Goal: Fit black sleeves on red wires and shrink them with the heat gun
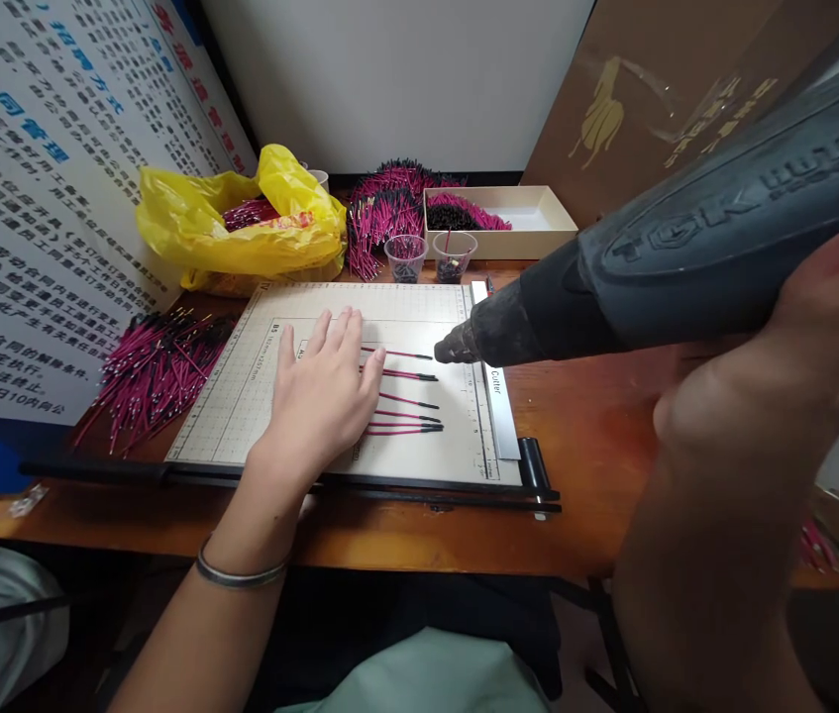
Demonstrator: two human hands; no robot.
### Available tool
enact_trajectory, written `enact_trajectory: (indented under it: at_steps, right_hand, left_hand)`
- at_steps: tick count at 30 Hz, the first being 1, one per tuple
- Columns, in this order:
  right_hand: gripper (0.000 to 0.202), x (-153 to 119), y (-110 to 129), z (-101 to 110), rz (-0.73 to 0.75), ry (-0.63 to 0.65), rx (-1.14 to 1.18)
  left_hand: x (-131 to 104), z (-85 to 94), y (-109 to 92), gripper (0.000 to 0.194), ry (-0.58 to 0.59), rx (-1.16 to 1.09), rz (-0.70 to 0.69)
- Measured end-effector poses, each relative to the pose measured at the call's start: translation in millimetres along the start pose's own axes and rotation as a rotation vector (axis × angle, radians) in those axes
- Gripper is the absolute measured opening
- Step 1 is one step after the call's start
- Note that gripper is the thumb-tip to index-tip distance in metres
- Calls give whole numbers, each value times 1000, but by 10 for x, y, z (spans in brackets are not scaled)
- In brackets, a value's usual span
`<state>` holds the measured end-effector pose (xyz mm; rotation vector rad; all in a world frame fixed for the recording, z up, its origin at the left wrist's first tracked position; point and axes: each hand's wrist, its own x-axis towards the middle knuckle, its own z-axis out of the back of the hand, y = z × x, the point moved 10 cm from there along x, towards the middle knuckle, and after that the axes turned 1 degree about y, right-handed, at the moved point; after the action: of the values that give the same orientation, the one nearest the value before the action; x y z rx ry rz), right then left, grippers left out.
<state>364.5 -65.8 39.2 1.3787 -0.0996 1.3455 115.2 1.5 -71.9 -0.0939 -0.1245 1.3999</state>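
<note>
Flat on the paper cutter board lies my left hand, fingers stretched out over the left ends of several pink wires. Their black-tipped ends point right, roughly side by side. My right hand is wrapped round the grip of a dark grey heat gun. The gun's black nozzle points left, its tip above the board near the black end of the uppermost wire. What lies beneath my left palm is hidden.
A pile of pink wires lies left of the board. Behind it stand a yellow plastic bag, a heap of wires, two clear cups and a shallow box. A brown carton leans at the back right.
</note>
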Motion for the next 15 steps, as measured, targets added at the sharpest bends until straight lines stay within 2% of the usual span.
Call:
enact_trajectory:
  at_steps: [1, 2, 6, 10, 15]
  right_hand:
    - [64, 3, -3, 87, 10, -83, 39]
    - [61, 2, -15, 119, 24, -109, 75]
    - [56, -8, -96, 91, 64, -67, 230]
    - [44, -21, -84, 102, 82, -96, 294]
    - [48, -24, -121, 162, -46, -177, 212]
  left_hand:
    - [-20, -37, -19, 65, 39, -3, -18]
    - [-40, -80, -45, 65, 84, -7, -40]
    - [-110, -194, -155, 65, 204, 28, -115]
    - [-177, -253, -168, 64, 247, 115, -97]
    - [-252, -273, -179, 64, 239, 128, -97]
